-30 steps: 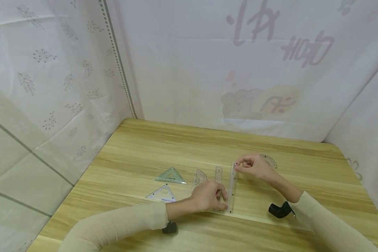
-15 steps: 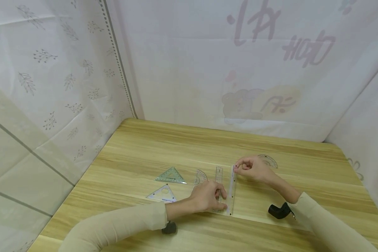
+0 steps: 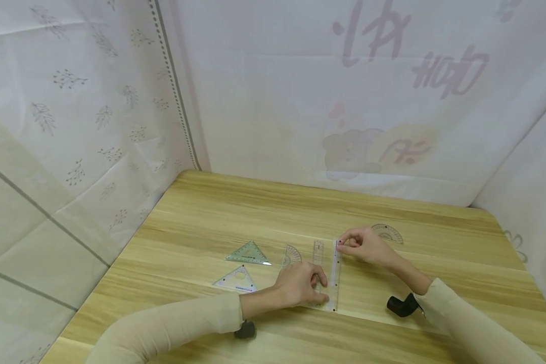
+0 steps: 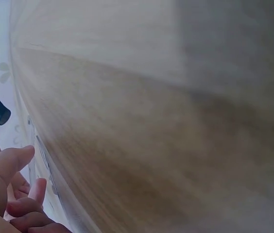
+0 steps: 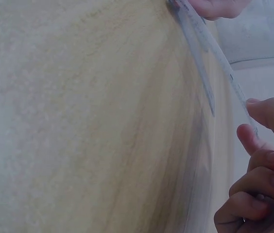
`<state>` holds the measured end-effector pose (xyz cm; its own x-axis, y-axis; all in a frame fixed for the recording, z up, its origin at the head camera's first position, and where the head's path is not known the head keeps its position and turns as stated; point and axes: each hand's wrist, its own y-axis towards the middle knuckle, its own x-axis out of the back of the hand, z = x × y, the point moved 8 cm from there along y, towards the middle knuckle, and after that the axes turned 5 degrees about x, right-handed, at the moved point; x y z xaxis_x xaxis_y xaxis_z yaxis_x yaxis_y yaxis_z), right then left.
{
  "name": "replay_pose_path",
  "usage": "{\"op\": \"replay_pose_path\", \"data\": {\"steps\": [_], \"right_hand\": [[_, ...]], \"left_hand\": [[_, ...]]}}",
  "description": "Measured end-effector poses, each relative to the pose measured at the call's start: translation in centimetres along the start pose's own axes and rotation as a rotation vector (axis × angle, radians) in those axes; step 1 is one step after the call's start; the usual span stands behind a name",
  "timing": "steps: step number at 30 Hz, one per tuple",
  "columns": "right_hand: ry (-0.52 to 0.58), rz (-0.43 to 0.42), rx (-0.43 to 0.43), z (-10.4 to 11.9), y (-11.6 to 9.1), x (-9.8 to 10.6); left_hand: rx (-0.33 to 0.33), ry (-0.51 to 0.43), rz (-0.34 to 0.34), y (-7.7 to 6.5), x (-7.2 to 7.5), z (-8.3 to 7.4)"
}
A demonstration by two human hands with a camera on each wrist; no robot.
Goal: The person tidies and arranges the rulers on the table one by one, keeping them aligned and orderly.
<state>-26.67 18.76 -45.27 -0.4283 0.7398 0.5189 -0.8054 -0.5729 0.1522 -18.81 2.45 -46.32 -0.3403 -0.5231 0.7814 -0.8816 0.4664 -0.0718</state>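
The right hand [image 3: 366, 246] pinches the far end of the ruler [image 3: 334, 273], which has shifted slightly nearer, its tip now seemingly level with the small ruler [image 3: 318, 250] beside it, while the left hand [image 3: 299, 285], grip unclear, rests by the near end.

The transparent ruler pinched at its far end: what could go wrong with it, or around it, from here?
The pinched ruler might slip or swing, since the right hand grips it only near one end. The left hand, partly covering the neighbouring ruler, could nudge that one. The protractor beside the right hand may get knocked.
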Motion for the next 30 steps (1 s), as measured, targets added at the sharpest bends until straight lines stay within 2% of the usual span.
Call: {"op": "replay_pose_path", "data": {"steps": [15, 30], "right_hand": [[-0.095, 0.034, -0.018, -0.62, 0.17, -0.23], [-0.141, 0.03, 0.006, -0.5, 0.25, -0.57]], "left_hand": [[-0.022, 0.042, -0.011, -0.16, 0.04, -0.17], [-0.026, 0.08, -0.031, -0.3, 0.01, -0.22]]}}
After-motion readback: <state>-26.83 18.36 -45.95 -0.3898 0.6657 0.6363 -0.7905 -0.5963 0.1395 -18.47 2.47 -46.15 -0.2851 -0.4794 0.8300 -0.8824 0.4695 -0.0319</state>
